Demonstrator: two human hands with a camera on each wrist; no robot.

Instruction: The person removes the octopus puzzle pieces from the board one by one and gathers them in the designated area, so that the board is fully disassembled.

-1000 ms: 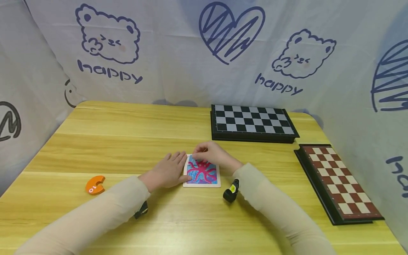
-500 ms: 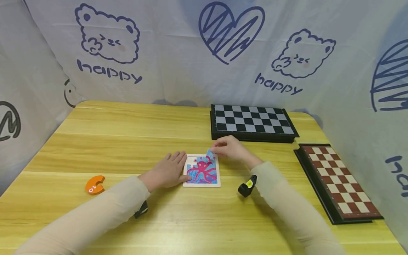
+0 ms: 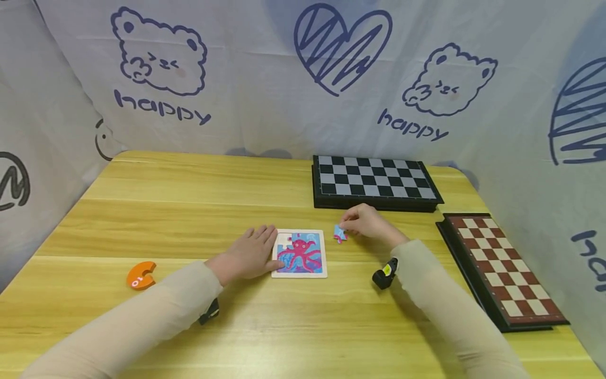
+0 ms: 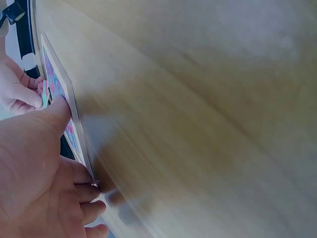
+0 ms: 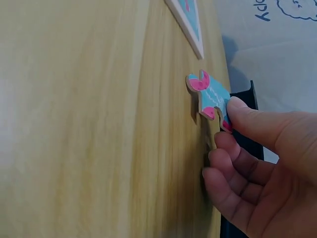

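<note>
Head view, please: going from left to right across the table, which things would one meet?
Orange piece → left hand → octopus puzzle board → loose puzzle piece → right hand → red-and-white checkerboard. The black-and-white chessboard overlaps several of these, so it is left out.

The right hand (image 3: 366,222) has lifted a blue puzzle piece (image 3: 339,233) out of the octopus puzzle (image 3: 300,253); it now pinches it beside the board, low over the desk (image 3: 189,210); a white gap shows at the board's top-left.
</note>
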